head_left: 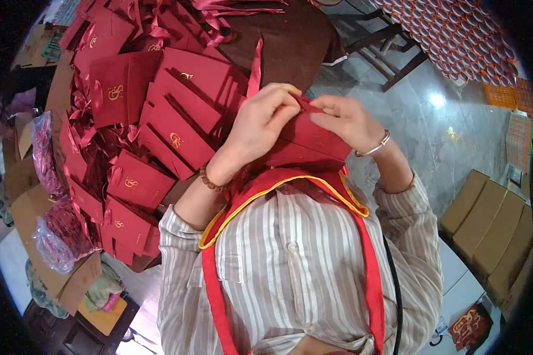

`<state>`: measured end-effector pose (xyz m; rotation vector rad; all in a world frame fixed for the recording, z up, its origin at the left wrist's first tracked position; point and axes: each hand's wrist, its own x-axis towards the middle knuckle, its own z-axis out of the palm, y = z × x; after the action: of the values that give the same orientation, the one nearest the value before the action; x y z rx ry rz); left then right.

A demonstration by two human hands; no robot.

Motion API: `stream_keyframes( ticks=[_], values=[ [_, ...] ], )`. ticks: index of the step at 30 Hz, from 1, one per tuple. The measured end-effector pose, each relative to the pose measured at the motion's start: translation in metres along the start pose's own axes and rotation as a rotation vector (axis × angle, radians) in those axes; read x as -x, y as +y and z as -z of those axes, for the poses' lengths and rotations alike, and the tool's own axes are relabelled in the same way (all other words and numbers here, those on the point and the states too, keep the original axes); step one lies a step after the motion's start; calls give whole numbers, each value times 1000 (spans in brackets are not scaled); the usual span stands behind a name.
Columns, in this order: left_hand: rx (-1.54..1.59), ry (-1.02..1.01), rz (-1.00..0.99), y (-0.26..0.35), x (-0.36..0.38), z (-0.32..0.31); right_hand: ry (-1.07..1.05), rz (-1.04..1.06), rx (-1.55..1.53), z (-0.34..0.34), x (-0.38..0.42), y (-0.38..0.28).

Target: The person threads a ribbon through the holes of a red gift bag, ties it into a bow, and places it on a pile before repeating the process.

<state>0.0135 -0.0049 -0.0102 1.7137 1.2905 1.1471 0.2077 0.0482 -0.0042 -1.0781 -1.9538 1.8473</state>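
Observation:
A dark red paper gift bag [317, 137] lies in front of my apron, under both hands. My left hand [265, 115], with a beaded bracelet at the wrist, has its fingers curled in a pinch at the bag's upper edge. From the other side, my right hand [344, 121] grips the same edge, thumb and fingers closed near a dark bit of ribbon. A red ribbon [256, 66] stands up just beyond my left hand. What exactly sits between the fingertips is hard to make out.
Many red gift bags with gold print [126, 89] and ribbons cover the brown-clothed table [278, 35] ahead and left. A rack of round items [450, 35] stands far right, beside a dark wooden stool [391, 53]. Cardboard boxes [485, 219] are on the right floor, plastic-wrapped bundles [65, 234] at left.

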Motion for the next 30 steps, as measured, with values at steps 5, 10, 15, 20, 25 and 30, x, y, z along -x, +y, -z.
stream_keyframes(
  ticks=[5,10,15,20,25,30],
  values=[
    [105,-57,177,-1,-1,6,-4,-7,-38,4,-3,0],
    [-177,154,-19,12,4,-8,-1,-75,-112,4,-1,-8],
    [-420,164,-186,12,8,-18,25,-52,25,3,-1,-5],
    [-497,173,-224,13,10,-25,78,-37,100,-3,4,-11],
    [-610,123,-328,12,14,-25,124,59,329,-7,9,-21],
    [-717,80,-470,11,12,-26,161,50,305,-12,14,-28]
  ],
)
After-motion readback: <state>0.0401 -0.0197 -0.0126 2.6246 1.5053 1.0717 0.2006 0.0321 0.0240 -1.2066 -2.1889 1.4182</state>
